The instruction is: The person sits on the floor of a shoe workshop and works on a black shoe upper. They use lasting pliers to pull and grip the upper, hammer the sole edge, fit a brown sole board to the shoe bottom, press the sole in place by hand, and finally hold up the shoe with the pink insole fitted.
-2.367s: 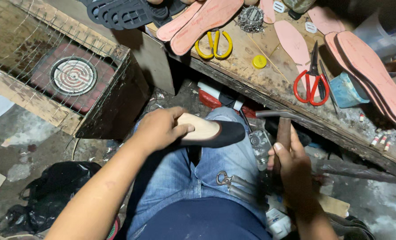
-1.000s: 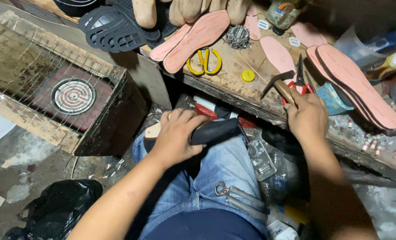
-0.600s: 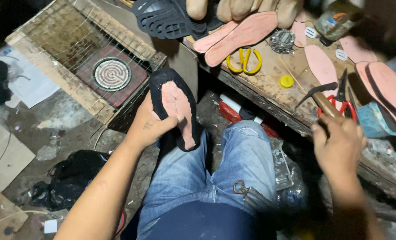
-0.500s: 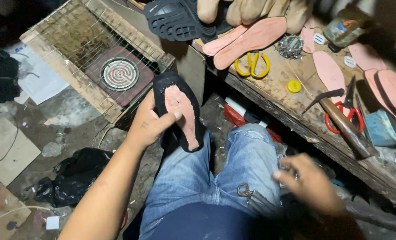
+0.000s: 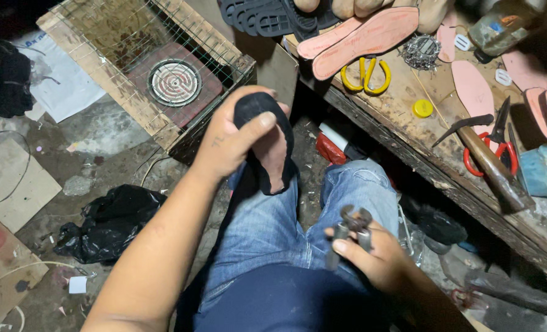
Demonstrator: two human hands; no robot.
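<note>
Table [image 5: 409, 132] at 2 o'clock now carries the hammer [image 5: 485, 160], set down moments ago. Left hand [image 5: 227, 138], at 12 o'clock, clamps the black shoe [image 5: 267, 144] sole-up over the knee; right hand [image 5: 378, 261], at 5 o'clock, has taken up metal pincers [image 5: 350, 230], suggesting a change from hammering to pulling.

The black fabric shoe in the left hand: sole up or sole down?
Sole up: the black fabric shoe shows its pinkish insole board, gripped by the left hand.

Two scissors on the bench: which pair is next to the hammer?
The red-handled scissors, lying against the hammer at the bench's right. The yellow-handled scissors sit further left, beside the pink insoles.
</note>
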